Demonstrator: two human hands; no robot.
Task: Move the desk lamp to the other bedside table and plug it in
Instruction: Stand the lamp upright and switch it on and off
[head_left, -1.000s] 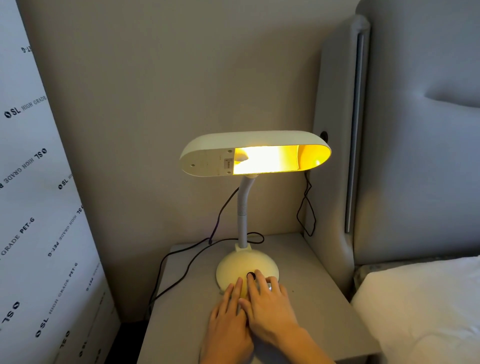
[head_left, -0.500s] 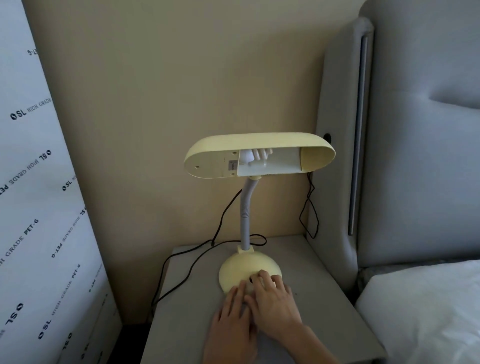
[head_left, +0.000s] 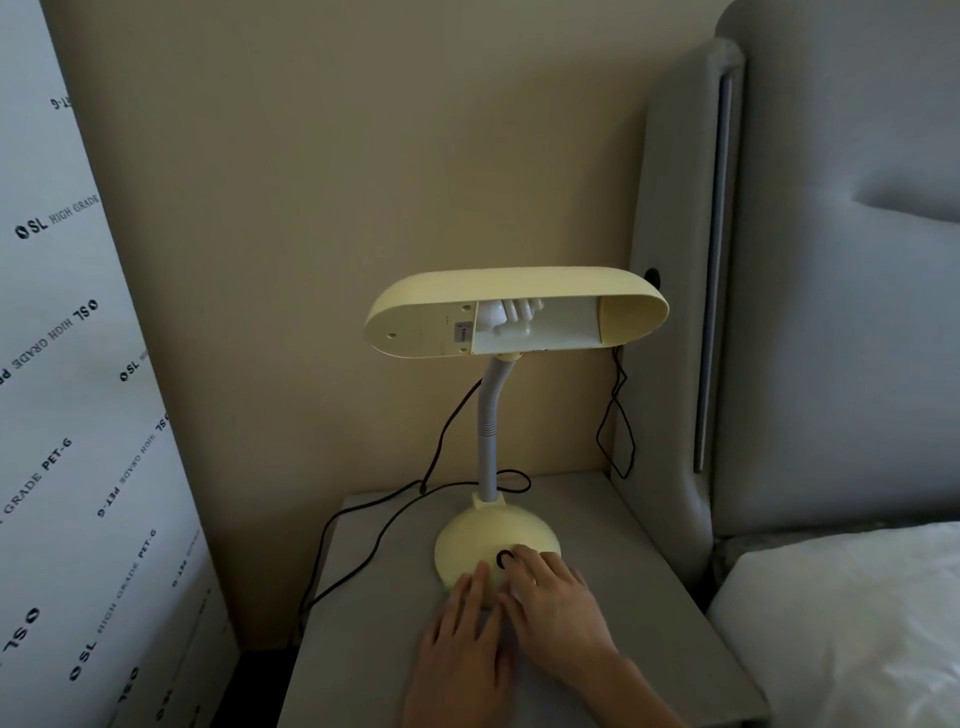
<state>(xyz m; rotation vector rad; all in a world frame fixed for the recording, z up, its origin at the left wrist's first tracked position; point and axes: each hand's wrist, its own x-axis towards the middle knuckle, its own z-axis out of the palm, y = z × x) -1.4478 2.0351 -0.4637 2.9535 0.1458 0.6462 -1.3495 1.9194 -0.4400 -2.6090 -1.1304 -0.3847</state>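
Two hands lie flat, fingers loosely spread and gripping nothing, on the bedside table (head_left: 363, 649). Fingertips of the left hand (head_left: 462, 644) reach the near rim of the lamp (head_left: 498, 530) base; the right hand (head_left: 556, 608), just beside it and slightly overlapping, rests its fingers on the base top, next to the black switch (head_left: 505, 559) that sits just beyond and to the left of those fingertips. Straight ahead of both hands the lamp stands upright on the table, its grey neck (head_left: 488, 431) curving up to the long cream shade (head_left: 519, 312), which is dark, with the white bulb (head_left: 506, 314) visible inside. Behind the base, the black cord (head_left: 374, 540) loops across the table top, drops off its far left edge, and another length hangs against the wall (head_left: 363, 182) to the far right of the hands, beside the grey headboard (head_left: 831, 260). Right of the right hand lies a white pillow (head_left: 841, 623). Left of the left hand stands a white panel (head_left: 67, 415) printed with black lettering.
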